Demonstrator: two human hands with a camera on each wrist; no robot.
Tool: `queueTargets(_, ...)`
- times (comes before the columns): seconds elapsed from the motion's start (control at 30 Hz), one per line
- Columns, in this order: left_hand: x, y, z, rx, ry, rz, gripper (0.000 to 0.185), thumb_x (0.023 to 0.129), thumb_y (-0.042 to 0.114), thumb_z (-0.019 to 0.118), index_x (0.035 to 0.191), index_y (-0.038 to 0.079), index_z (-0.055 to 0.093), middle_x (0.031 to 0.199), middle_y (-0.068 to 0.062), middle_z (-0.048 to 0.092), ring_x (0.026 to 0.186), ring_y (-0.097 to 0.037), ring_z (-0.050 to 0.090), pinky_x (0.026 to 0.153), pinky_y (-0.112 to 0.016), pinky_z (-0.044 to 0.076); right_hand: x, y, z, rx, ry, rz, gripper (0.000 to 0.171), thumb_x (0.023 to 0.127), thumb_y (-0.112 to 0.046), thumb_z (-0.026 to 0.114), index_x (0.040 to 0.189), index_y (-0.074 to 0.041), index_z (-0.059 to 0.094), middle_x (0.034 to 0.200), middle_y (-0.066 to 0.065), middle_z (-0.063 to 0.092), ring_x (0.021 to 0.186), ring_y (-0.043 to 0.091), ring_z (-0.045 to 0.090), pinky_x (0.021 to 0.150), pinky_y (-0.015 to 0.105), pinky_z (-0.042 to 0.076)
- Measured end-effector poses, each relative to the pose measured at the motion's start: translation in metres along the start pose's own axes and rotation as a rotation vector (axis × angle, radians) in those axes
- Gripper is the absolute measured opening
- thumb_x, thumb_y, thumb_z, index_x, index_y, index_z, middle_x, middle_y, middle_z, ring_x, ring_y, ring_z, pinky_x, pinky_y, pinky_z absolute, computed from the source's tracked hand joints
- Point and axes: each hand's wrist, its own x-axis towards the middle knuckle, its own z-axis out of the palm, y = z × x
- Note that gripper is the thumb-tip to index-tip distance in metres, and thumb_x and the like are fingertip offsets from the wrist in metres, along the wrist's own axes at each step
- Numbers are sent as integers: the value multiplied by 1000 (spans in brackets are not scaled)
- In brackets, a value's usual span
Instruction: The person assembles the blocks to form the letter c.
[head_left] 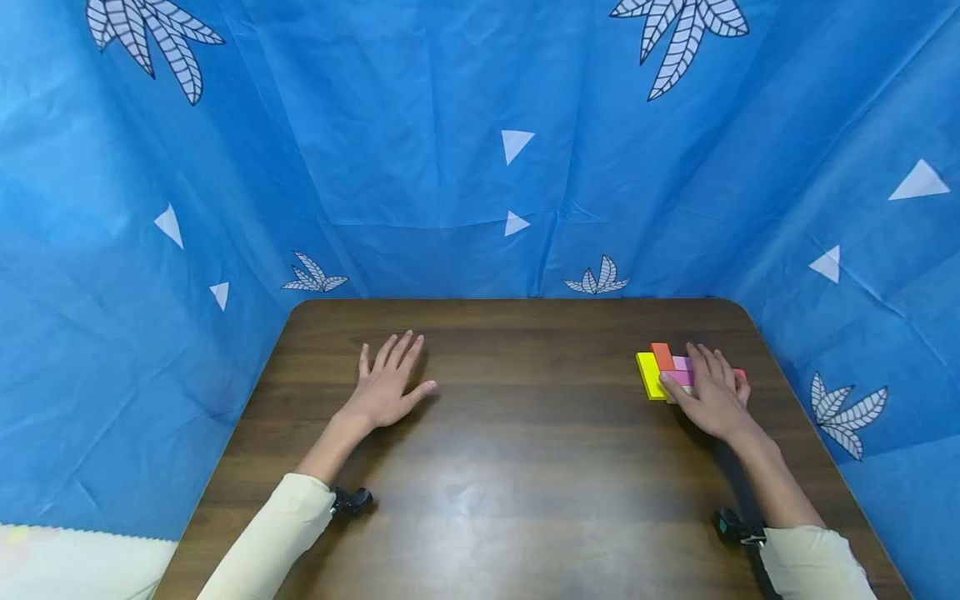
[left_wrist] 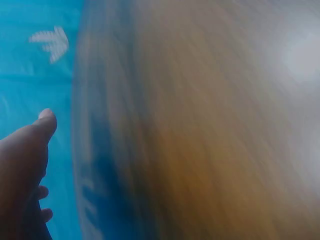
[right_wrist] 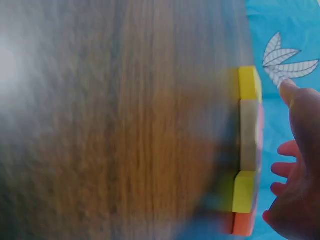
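A flat cluster of coloured blocks [head_left: 663, 372] lies on the right side of the brown wooden table [head_left: 525, 467]: yellow, orange, pink and a pale piece fitted together. My right hand [head_left: 715, 392] lies flat over the cluster's right part with straight fingers, hiding some blocks. In the right wrist view the blocks [right_wrist: 247, 150] show edge-on, yellow, pale and orange, beside my right hand [right_wrist: 295, 165]. My left hand [head_left: 387, 383] rests palm down on the bare table at the left, fingers spread, holding nothing. The left wrist view shows only my left hand [left_wrist: 25, 165] and blurred table.
Blue cloth with white leaves and triangles [head_left: 480, 150] walls the table on the back, left and right. The table's rounded far corners [head_left: 738, 310] meet the cloth. Small black wrist cameras [head_left: 351, 501] sit at both cream sleeves.
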Motion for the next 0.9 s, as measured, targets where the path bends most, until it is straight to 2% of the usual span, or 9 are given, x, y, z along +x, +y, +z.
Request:
queueTargets(0.3, 35, 67, 15, -101, -48, 149, 87, 107, 60, 56, 175, 22, 17, 183, -9, 17, 169, -39, 16, 132, -77, 4, 18, 10, 3, 7, 42, -9, 84, 107, -56, 52, 162, 5, 34, 164, 40, 30, 154, 62, 15, 114, 88, 9)
queueTargets(0.43, 52, 102, 29, -133, -99, 199, 86, 108, 59, 55, 175, 23, 16, 182, -8, 18, 169, -38, 17, 134, -74, 5, 26, 10, 3, 0, 44, -18, 76, 108, -54, 53, 156, 5, 45, 163, 39, 34, 154, 61, 17, 114, 86, 10)
queueTargets(0.6, 74, 151, 51, -128, -168, 258, 83, 108, 61, 52, 175, 26, 17, 182, -5, 20, 169, -33, 20, 135, -71, 8, 35, 9, 0, -10, 67, -12, 69, 109, -52, 53, 148, 5, 54, 159, 39, 38, 152, 62, 20, 113, 85, 10)
queueTargets(0.73, 89, 184, 62, -123, -211, 289, 80, 109, 61, 51, 174, 27, 20, 182, -2, 22, 168, -29, 22, 136, -69, 10, 40, 6, 1, -12, 85, 2, 65, 108, -50, 56, 143, 5, 59, 156, 38, 41, 147, 62, 23, 112, 84, 12)
queueTargets(0.9, 109, 214, 65, -112, -187, 291, 76, 109, 60, 53, 172, 27, 26, 179, 0, 30, 166, -26, 30, 134, -69, 17, 46, 4, 7, -5, 92, 12, 63, 107, -47, 59, 142, 5, 60, 153, 36, 43, 142, 61, 25, 110, 82, 15)
